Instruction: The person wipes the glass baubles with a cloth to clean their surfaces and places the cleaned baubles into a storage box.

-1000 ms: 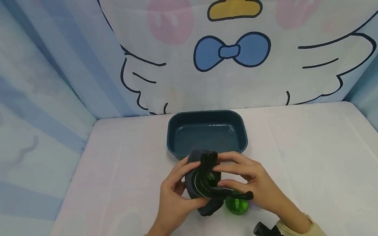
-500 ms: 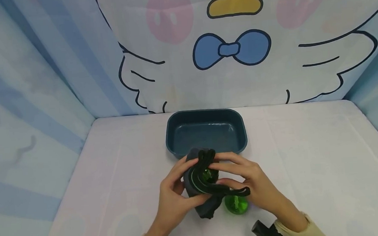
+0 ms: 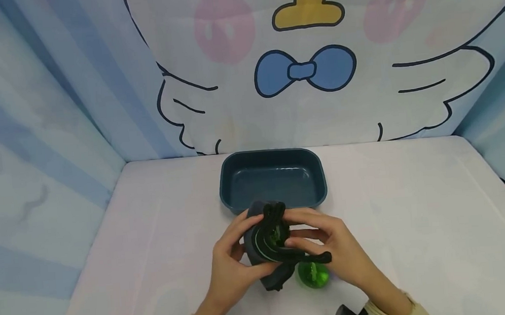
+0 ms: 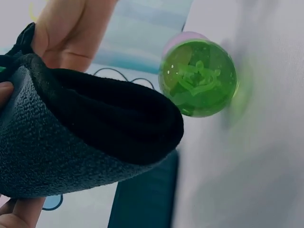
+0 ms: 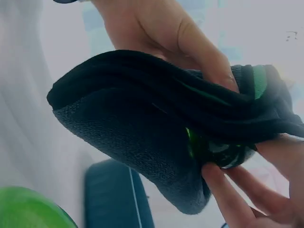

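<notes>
dark grey sock point(image 3: 264, 245), clear green ball point(image 3: 312, 274), dark teal tray point(image 3: 270, 158)

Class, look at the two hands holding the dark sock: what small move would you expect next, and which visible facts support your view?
Probably the right hand pushes the green thing deeper into the dark sock. Both hands hold its mouth open, the left hand cupping its side, and green shows just inside. A second green ball lies beside it on the table.

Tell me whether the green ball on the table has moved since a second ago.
No. The green ball lies on the table just in front of the dark blue tray, as before; the slight shift matches the whole view's.
</notes>
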Available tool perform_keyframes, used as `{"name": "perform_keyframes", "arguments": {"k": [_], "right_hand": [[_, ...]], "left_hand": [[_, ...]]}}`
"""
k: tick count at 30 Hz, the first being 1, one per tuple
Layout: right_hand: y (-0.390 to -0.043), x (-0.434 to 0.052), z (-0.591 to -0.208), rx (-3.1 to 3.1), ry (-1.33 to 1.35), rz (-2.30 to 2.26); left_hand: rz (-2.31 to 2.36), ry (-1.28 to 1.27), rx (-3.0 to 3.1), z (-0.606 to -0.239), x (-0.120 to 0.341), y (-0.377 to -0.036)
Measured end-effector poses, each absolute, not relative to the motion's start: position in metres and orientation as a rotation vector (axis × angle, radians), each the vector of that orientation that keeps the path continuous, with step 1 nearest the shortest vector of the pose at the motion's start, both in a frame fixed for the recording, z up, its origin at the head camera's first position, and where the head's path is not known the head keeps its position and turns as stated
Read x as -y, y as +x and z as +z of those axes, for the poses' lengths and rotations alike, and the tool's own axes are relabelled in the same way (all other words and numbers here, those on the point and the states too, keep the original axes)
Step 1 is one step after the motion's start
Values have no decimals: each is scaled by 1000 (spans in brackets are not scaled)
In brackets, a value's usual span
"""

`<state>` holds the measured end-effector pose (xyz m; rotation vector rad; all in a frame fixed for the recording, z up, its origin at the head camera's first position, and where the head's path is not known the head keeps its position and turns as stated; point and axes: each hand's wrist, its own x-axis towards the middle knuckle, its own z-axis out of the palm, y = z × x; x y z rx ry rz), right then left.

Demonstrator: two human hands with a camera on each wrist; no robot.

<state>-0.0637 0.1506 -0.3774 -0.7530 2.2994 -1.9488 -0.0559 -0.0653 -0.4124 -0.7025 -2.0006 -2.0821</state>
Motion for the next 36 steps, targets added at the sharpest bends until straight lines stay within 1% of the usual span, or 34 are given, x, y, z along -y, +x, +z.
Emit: {"name": "perform_keyframes", "arguments": {"k": [5, 11, 14, 19, 22, 26, 30, 36], "right_hand": [[-67, -153, -375, -2245, -893, -1966], [-70, -153, -378, -2242, -938, -1969], [-68, -153, -383, -2265, -857, -1977], [-66, -149, -386, -2330, -612, -1932], [-67, -148, -385, -2356, -564, -1907], [-67, -149, -382, -2367, -685, -1922], [-67, -151, -381, -2379, -830, -1907], [-67, -153, -381, -2369, -903, -1863]], "left_hand": [[-2064, -725, 2008, -412, 66, -56], [-2105, -726, 1992, -412, 64, -54], [-2142, -682, 2034, -413, 63, -52], [-2144, -627, 2094, -413, 64, -54], [-2145, -633, 2061, -414, 64, -55], [-2147, -652, 1993, -417, 63, -56], [-2191, -604, 1987, -419, 63, -57], [-2200, -641, 1959, -418, 62, -56]]}}
